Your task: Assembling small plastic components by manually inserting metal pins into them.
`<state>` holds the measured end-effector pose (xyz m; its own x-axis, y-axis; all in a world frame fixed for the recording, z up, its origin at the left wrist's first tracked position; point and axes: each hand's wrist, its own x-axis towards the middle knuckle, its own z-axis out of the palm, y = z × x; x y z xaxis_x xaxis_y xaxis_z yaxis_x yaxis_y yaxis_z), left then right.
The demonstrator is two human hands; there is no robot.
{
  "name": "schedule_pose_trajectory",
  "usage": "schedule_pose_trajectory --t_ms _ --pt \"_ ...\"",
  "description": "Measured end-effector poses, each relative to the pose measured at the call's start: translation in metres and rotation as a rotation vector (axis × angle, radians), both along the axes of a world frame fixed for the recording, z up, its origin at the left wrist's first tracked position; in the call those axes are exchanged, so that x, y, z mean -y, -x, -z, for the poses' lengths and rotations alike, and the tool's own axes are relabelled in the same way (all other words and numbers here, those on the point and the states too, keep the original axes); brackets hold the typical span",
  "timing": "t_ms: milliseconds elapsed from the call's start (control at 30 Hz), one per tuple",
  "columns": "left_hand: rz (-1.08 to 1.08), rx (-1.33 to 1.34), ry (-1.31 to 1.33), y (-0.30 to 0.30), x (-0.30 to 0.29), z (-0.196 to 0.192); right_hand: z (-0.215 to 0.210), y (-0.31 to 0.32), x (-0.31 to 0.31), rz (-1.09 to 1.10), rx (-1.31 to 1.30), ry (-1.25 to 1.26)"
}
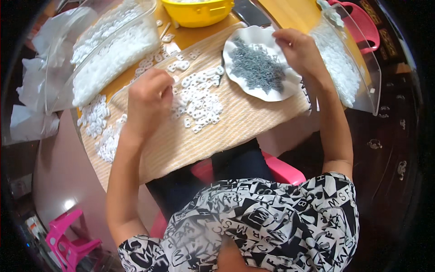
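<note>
Working at a round surface (272, 9) covered by a woven mat (240, 122), the person sits on a pink chair (281, 170) with both forearms extended forward. The landmark for all positions below is the white scalloped plate (235, 47) holding small dark metal parts (257, 68).

Left hand (148, 100): located left of the plate and nearer the person, resting on the mat. The grip is curled closed, knuckles up; whether it has hold of anything cannot be told, as the fingertips are hidden. It touches the near-left edge of a loose pile of small white plastic rings (199, 97), which lies just left of the plate.

Right hand (299, 50): positioned over the plate's right rim. The grip is pinched, fingertips drawn together; any part held is too small to make out.

More white rings (97, 122) lie at the mat's edge, well left of the plate.

A clear plastic container (108, 50) filled with white pieces stands far left of the plate. A second clear container (349, 59) of white pieces stands just right of it, behind the right hand.

A yellow bowl (197, 11) sits beyond the plate, at the surface's far edge.
</note>
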<state>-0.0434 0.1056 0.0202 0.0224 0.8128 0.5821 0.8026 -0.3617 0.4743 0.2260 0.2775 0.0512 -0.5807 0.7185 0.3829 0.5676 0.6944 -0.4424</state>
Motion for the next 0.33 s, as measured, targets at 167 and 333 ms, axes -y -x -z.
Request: schedule_pose_trajectory --t_ms 167,333 --pt "0.083 -0.105 0.135 -0.024 0.004 -0.004 0.020 -0.032 -0.033 0.131 0.277 -0.066" --pt "0.155 -0.216 0.197 -0.037 0.002 -0.018 0.023 -0.031 -0.020 0.175 0.268 0.142"
